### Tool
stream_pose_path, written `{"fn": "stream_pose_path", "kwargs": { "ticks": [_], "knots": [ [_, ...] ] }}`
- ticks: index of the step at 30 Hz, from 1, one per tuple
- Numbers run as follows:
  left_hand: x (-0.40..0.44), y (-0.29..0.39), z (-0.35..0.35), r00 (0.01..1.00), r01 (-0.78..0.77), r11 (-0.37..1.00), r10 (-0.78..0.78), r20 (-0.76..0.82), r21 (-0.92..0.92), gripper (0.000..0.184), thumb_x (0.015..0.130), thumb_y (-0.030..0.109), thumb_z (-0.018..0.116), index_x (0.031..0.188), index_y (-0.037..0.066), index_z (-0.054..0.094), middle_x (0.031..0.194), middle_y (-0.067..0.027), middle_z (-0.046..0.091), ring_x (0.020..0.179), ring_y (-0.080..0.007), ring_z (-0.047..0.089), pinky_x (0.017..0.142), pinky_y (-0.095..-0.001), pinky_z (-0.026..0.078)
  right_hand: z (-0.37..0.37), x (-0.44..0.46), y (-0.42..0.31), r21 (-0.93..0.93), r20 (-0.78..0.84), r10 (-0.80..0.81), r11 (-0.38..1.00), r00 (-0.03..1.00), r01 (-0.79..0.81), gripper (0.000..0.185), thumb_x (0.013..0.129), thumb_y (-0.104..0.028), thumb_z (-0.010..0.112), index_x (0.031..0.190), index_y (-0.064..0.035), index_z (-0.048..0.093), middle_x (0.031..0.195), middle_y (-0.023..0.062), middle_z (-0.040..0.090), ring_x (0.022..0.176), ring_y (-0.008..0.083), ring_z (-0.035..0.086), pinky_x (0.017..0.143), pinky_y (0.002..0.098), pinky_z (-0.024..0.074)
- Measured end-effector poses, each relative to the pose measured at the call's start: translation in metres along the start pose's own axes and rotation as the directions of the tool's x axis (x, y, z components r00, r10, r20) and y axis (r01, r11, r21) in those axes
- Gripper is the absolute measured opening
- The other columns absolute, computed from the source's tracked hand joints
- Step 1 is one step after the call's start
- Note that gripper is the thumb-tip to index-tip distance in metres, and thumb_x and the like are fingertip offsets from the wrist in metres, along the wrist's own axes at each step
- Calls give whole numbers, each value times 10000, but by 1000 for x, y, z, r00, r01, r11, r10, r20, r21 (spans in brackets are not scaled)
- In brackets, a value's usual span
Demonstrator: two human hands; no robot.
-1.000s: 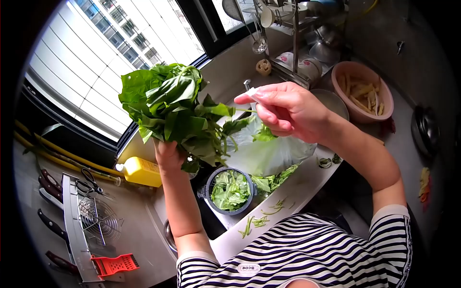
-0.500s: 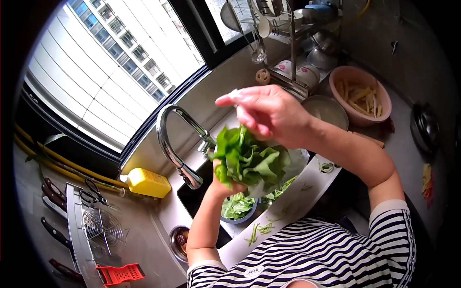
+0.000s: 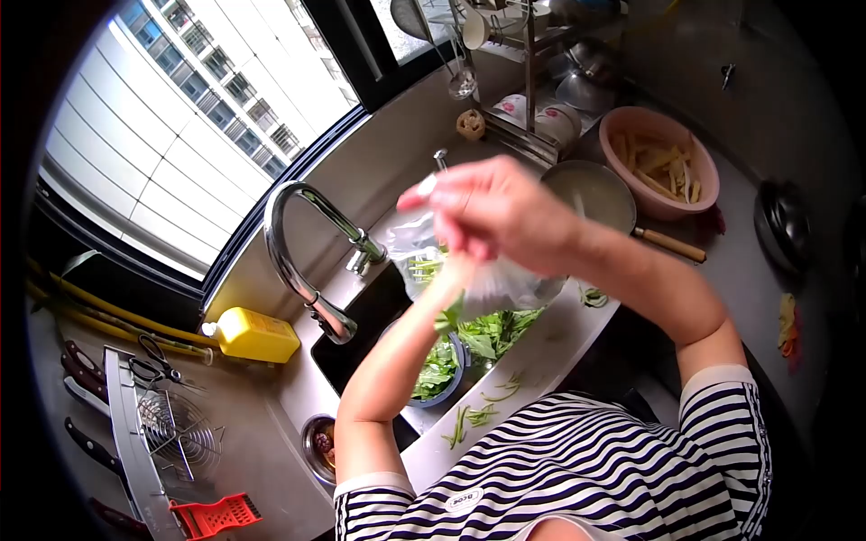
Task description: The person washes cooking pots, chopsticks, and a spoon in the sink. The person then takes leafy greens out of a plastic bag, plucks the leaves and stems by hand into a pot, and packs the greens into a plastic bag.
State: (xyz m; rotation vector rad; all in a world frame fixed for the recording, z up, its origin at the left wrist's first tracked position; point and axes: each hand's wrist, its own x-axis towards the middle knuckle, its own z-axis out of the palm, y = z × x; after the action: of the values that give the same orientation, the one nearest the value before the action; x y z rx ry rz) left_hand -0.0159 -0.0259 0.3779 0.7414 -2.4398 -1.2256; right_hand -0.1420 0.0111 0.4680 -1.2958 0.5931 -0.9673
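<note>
My right hand (image 3: 492, 207) is raised over the sink, its thumb and fingertips pinched on a small white bit. Below it my left hand (image 3: 465, 270) reaches to the clear plastic bag (image 3: 514, 288); it is blurred and mostly hidden behind my right hand, so what it holds cannot be made out. Some green stems show inside the bag, and a leaf hangs by my left wrist. Under my left forearm a round blue-grey container (image 3: 460, 371) holds leafy greens (image 3: 436, 370). More cut greens (image 3: 494, 334) lie beside it.
A chrome faucet (image 3: 298, 194) arches over the dark sink (image 3: 347, 347). A yellow bottle (image 3: 257, 334), an orange grater (image 3: 216, 516) and a knife rack (image 3: 135, 433) are at left. A pan (image 3: 591, 194) and a pink basin (image 3: 663, 203) stand at right. Stem scraps (image 3: 469, 419) lie on the front edge.
My left hand has carried the bunch of greens from the window side down and right to the bag, where the bunch is largely out of sight. My right hand stays raised, still pinching.
</note>
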Motion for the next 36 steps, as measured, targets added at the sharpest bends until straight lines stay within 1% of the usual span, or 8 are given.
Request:
{"fn": "stream_pose_path", "kwargs": {
  "ticks": [3, 5, 16, 20, 24, 27, 30, 36],
  "knots": [
    [12, -8, -27, 936, 301, 802, -145, 322, -515, 512, 805, 139, 617, 1269, 50, 421, 1162, -83, 533, 1026, -159, 503, 887, -289, 414, -44, -5, -20, 174, -150, -24, 984, 988, 51, 321, 929, -176, 427, 1124, 68, 502, 610, -34, 467, 443, 20, 353, 412, 172, 288],
    [19, -15, -43, 971, -57, 989, 23, 236, 137, 737, 721, 98, 727, 1341, 40, 333, 1153, -89, 534, 997, -135, 506, 866, -282, 423, -47, -16, -30, 227, -230, -24, 971, 973, 77, 329, 933, -166, 400, 1138, 76, 487, 597, -42, 433, 433, 22, 321, 417, 175, 266],
    [11, 27, -70, 999, 38, 988, -39, 3, 148, 419, 763, 9, 592, 1175, -18, 518, 1008, -140, 619, 924, -177, 598, 840, -275, 471, -57, -40, -44, 196, -182, -95, 972, 979, 131, 286, 905, -150, 435, 1064, 72, 518, 655, -4, 522, 488, 43, 389, 446, 185, 310],
    [8, 36, -51, 997, 76, 819, -82, -15, 569, 329, 653, 285, 723, 789, 0, 631, 648, -201, 583, 649, -346, 589, 613, -403, 472, -46, -46, -54, 137, -261, -105, 980, 960, 144, 333, 929, -168, 408, 1127, 82, 502, 591, -43, 449, 426, 14, 324, 401, 168, 268],
    [31, 32, -34, 985, 79, 760, -158, 66, 645, 160, 664, 146, 653, 743, 8, 633, 676, -202, 593, 652, -360, 583, 619, -410, 474, -41, -40, -39, 160, -218, -77, 981, 973, 114, 312, 934, -157, 410, 1104, 84, 513, 598, -29, 465, 433, 18, 338, 397, 161, 279],
    [46, 31, -18, 964, -188, 922, 240, -117, 338, 98, 674, 85, 623, 758, 35, 627, 701, -196, 604, 669, -362, 587, 623, -402, 472, -35, -37, -27, 249, -158, -12, 967, 987, 51, 238, 899, -115, 444, 996, 79, 543, 631, 35, 541, 441, 53, 409, 426, 188, 329],
    [63, 6, 28, 949, -123, 992, 109, -296, -30, 242, 695, 46, 553, 932, 55, 600, 865, -197, 622, 840, -349, 592, 706, -406, 468, -31, -44, -38, 215, -165, -41, 974, 985, 77, 290, 912, -139, 433, 1062, 89, 531, 617, 4, 510, 433, 32, 370, 408, 178, 296],
    [70, 0, 0, 934, -184, 866, 7, 356, 465, 393, 721, 260, 613, 1062, 70, 571, 832, -195, 621, 840, -338, 594, 729, -404, 464, -51, -74, -49, 217, -172, -68, 970, 983, 105, 271, 907, -134, 441, 1040, 82, 534, 652, 16, 534, 453, 30, 411, 415, 176, 316]
  ]
}}
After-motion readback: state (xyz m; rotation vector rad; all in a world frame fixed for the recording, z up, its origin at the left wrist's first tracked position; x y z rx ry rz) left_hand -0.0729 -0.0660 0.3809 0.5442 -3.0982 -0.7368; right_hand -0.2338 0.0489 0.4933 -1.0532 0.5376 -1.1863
